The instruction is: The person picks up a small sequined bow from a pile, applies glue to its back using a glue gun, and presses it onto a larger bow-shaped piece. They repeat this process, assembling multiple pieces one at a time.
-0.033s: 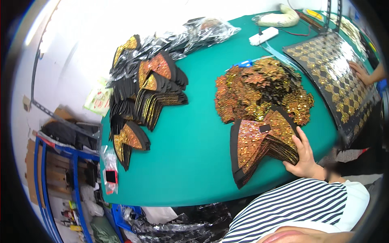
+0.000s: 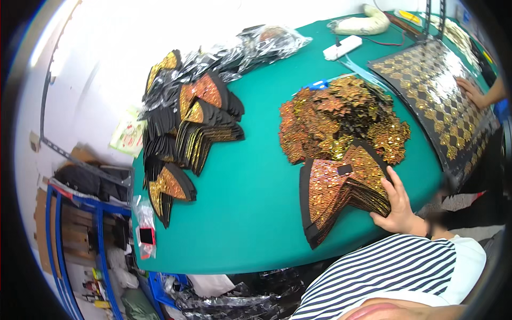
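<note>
Sequined in gold and orange on black backing, the fanned stack of pieces lies at the near edge of the green bench, its long axis running from 7 to 1 o'clock. One hand, which one I cannot tell, rests open with fingers spread on its 4 o'clock edge. A loose glittering heap lies at 12 o'clock, touching it.

Crinkled clear plastic bags lie at the green table's far edge; a small clear packet lies at its left edge.
</note>
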A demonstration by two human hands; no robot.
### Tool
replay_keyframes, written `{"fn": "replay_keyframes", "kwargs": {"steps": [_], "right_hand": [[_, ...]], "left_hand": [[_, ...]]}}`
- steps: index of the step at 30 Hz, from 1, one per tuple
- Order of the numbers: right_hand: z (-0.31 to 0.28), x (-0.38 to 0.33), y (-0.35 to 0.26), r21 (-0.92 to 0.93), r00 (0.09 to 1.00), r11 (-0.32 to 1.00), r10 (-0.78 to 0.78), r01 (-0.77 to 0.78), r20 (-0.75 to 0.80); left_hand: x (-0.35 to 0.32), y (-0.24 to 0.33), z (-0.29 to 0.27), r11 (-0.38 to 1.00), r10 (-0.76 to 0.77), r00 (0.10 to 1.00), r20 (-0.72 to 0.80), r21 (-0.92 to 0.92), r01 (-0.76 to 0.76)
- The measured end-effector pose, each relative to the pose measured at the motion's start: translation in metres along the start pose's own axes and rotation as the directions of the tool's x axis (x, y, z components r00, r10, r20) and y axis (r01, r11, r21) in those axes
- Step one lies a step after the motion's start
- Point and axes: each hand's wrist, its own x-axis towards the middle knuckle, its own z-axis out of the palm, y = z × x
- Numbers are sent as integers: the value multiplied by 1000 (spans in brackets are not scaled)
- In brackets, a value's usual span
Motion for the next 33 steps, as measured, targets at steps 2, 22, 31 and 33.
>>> {"fn": "replay_keyframes", "kwargs": {"steps": [2,22,31,33], "right_hand": [[-1,-1,2,20,1000,1000,-1,1,-16],[-30,-17,59,799,901,428,297,-422,317],[-102,5,34,540,925,754,265,-375,274],[-115,19,17,559,947,765,234,-319,221]], "left_hand": [[1,11,0,999,2,1000,18,42,-3],[-54,160,53,867,477,857,-196,262,-423],[3,324,70,44,868,-272,416,-610,-791],[4,316,51,114,775,-341,532,-649,-752]]}}
